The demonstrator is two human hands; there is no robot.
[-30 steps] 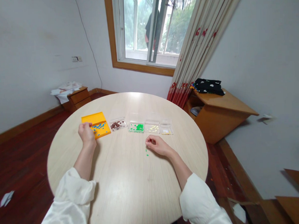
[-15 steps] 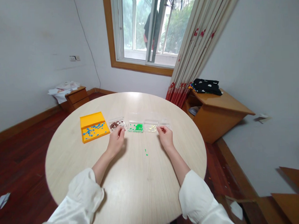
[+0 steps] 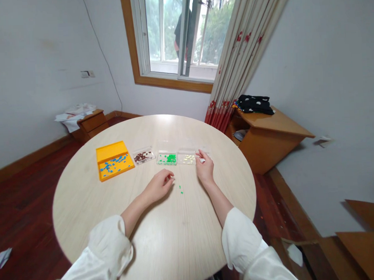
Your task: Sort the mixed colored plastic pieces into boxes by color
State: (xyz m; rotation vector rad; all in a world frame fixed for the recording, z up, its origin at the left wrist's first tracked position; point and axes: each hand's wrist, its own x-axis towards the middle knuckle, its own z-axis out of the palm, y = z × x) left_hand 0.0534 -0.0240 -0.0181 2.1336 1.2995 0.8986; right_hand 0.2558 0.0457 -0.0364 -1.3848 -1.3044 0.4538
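My left hand (image 3: 160,184) is low over the table, just left of two tiny green pieces (image 3: 181,189). Its fingers are curled, with the tips slightly apart and nothing visible in them. My right hand (image 3: 204,168) is at the right end of a row of clear boxes, its fingers loosely apart. Beside it is a clear box of pale yellow pieces (image 3: 189,159). Left of that one stands a clear box with bright green pieces (image 3: 171,158), then one with dark brown pieces (image 3: 142,156). A box at the far right is partly hidden by my right hand.
An open yellow case (image 3: 112,149) with blue pieces lies on the left of the round table (image 3: 161,252). A wooden cabinet (image 3: 270,132) with folded dark cloth stands beyond on the right. At the back left is a small drawer unit (image 3: 94,123) with papers.
My left hand has moved right and nearer, from the box of brown pieces to beside the loose green pieces. My right hand's fingers have spread. The view has shifted slightly.
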